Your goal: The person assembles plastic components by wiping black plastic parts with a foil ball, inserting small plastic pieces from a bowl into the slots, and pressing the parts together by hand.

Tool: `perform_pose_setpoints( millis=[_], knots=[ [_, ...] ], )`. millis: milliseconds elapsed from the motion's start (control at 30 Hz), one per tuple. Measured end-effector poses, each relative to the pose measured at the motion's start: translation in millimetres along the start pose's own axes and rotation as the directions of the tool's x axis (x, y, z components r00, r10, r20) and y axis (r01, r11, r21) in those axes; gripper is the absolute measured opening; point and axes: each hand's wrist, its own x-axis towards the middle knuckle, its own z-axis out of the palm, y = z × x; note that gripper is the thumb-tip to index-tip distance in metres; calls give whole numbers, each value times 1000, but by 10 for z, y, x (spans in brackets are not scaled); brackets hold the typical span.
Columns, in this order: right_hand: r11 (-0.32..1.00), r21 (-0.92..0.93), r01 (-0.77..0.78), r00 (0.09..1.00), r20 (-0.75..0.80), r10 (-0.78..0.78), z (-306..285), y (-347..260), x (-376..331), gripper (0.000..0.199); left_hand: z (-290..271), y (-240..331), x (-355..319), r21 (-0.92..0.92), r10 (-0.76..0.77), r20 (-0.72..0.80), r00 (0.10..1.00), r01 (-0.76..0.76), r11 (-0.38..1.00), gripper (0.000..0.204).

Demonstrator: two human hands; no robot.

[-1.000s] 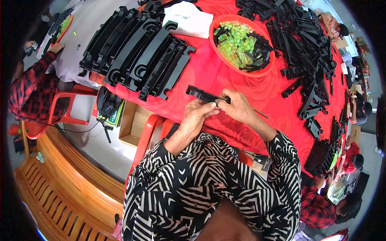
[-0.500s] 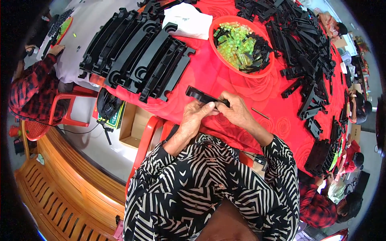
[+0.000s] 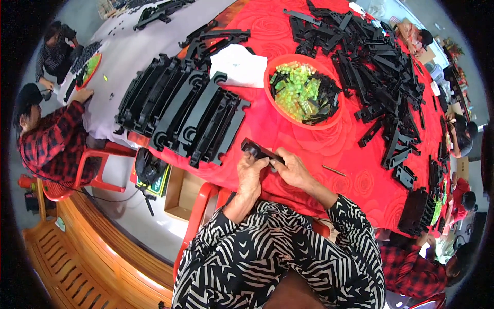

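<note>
Both hands hold one long black plastic part [image 3: 260,151] just over the near edge of the red-covered table. My left hand [image 3: 250,172] grips it from below, its thumb pressed along the piece. On the other end, my right hand [image 3: 294,167] has its fingers closed round the part; its fingertips are partly hidden. Beyond the hands stands an orange-rimmed bowl [image 3: 333,121] with yellow-green translucent pieces [image 3: 298,92] and small black pieces [image 3: 327,98]. To the left lies a row of similar curved black parts [image 3: 180,110]. A thin brown stick [image 3: 334,170] lies right of my right hand.
A big heap of black plastic parts [image 3: 375,56] covers the table's far right. White paper [image 3: 239,65] lies behind the row. People sit around, one in a checked shirt [image 3: 56,139] at left. A red chair [image 3: 105,167], a wooden bench [image 3: 77,262] and a cardboard box [image 3: 180,198] stand below.
The view has tilted up, so the table and bowl sit lower in the picture. My hands still hold the black part, with the fingers slightly shifted on it.
</note>
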Motion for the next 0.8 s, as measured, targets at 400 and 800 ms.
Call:
perform_pose_setpoints(
  millis=[400, 800],
  knots=[
    [992, -85, -90, 993, -86, 83, 171, -5, 11, 20, -128, -55, 45, -6, 45, -2, 999, -45, 999, 31],
    [945, 327, 29, 990, 119, -71, 173, -114, -127, 21, 114, 515, 105, -79, 128, 238, 963, -112, 991, 20]
  ],
)
